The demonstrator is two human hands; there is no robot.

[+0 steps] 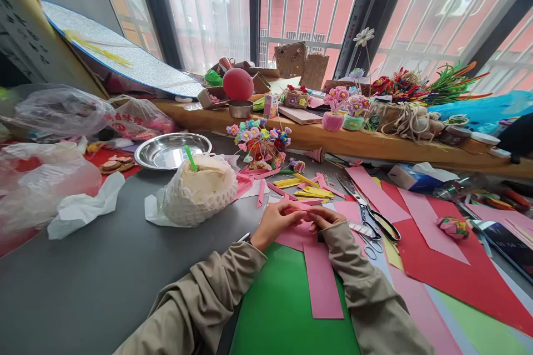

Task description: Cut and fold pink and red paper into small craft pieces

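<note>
My left hand (280, 223) and my right hand (322, 217) meet over the table, fingers pinched on a small pink paper strip (303, 207) between them. Much of that strip is hidden by the fingers. Beneath the hands lie pink paper pieces, one a long pink strip (323, 283) on a green sheet (272, 294). Folded yellow paper strips (314, 192) and narrow pink cuttings lie just beyond the fingertips. To the right of my right hand rest black-handled scissors (377, 221) and a smaller pair of scissors (370, 245).
A coconut in white foam netting (200, 191) with a green straw stands left, before a metal plate (172, 143). Behind are a bunch of craft flowers (261, 138) and a cluttered wooden ledge (300, 126). Red paper (441, 255) and a phone (506, 244) lie right.
</note>
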